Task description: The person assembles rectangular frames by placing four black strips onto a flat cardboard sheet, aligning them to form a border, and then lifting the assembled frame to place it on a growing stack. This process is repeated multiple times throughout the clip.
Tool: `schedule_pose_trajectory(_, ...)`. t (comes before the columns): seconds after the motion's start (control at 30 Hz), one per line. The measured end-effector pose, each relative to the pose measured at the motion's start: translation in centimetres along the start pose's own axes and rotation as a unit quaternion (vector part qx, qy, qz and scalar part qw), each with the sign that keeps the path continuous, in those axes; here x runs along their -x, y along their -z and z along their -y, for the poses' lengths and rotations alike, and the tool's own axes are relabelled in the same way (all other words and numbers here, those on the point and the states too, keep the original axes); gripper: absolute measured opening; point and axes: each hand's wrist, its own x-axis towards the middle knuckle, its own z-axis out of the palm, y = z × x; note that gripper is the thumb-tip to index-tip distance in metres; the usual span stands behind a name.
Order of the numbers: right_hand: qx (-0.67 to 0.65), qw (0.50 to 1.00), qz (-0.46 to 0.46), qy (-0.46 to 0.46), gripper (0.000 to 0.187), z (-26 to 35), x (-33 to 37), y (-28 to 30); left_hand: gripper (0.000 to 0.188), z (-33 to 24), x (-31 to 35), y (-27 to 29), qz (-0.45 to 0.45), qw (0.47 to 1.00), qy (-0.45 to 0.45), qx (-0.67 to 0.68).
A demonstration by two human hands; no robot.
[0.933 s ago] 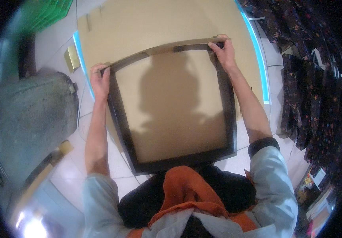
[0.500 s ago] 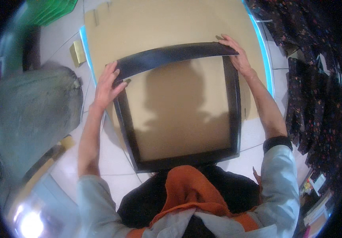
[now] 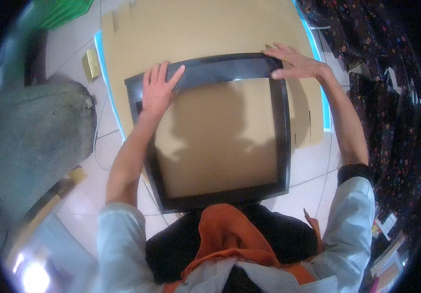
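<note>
A black rectangular frame (image 3: 284, 136) lies in front of me, its near edge by my lap, with brown cardboard showing through its opening. The far bar (image 3: 215, 67) is the widest side and looks slightly bowed. On the left part of that bar rests my left hand (image 3: 159, 92), fingers stretched forward and thumb spread to the right. My right hand (image 3: 296, 64) is at the far right corner, fingers and thumb apart over the bar. Neither hand is wrapped round the frame. The shadow of my head and arms falls across the opening.
Under the frame, a large cardboard sheet (image 3: 191, 29) with light-blue edging (image 3: 105, 73) covers tiled floor (image 3: 117, 151). To the left are a worn grey-green padded piece (image 3: 39, 127), a small gold-coloured block (image 3: 91, 66) and a green ribbed item (image 3: 66, 12). Dark floral fabric (image 3: 386, 127) hangs at right.
My left hand has moved right from the far left corner onto the bar. The far bar now sits flatter and level with the sides. My right hand has shifted slightly left, its fingers opening.
</note>
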Motion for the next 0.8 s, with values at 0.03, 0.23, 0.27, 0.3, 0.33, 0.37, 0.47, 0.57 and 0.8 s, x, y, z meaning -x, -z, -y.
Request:
schedule_pose_trajectory(0.03, 0.038, 0.997, -0.072, -0.017, 0.078, 0.2, -0.8, -0.6, 0.064, -0.2, -0.1, 0.3, 0.003, 1.0, -0.001, 0.03)
schedule_pose_trajectory(0.23, -0.083, 0.992, 0.056, 0.073, 0.066, -0.3, -5.9, -0.8, 0.068, 2.7, -1.0, 0.8, 0.135, 0.97, -0.021, 0.2)
schedule_pose_trajectory(0.27, -0.066, 0.994, 0.053, 0.073, 0.064, 0.0, -6.1, -0.8, 0.069, 3.7, -1.7, 1.1, 0.166, 0.953, -0.014, 0.254)
schedule_pose_trajectory(0.3, -0.045, 0.995, 0.048, 0.072, 0.063, 0.1, -6.2, -0.5, 0.061, 4.4, -2.9, 1.9, 0.172, 0.936, -0.037, 0.306)
schedule_pose_trajectory(0.33, -0.026, 0.996, 0.047, 0.072, 0.061, 0.3, -6.3, -0.5, 0.053, 4.6, -4.1, 2.0, 0.216, 0.939, -0.036, 0.264)
schedule_pose_trajectory(0.37, 0.003, 0.998, 0.005, 0.058, 0.055, 0.4, -6.2, -1.0, 0.046, 4.5, -5.4, 1.9, 0.26, 0.939, -0.036, 0.221)
schedule_pose_trajectory(0.47, 0.099, 0.985, -0.139, -0.007, 0.039, 0.9, -5.6, -3.3, 0.017, 3.5, -4.9, -0.4, 0.182, 0.974, -0.014, 0.137)
schedule_pose_trajectory(0.57, 0.17, 0.94, -0.285, -0.077, 0.026, 1.8, -5.6, -6.3, 0.008, 2.2, -3.3, -2.0, 0.074, 0.992, 0.045, 0.096)
schedule_pose_trajectory(0.8, 0.092, 0.967, -0.226, -0.076, 0.024, 0.6, -4.7, -5.2, 0.027, 6.6, -0.5, -0.3, 0.167, 0.978, 0.104, 0.063)
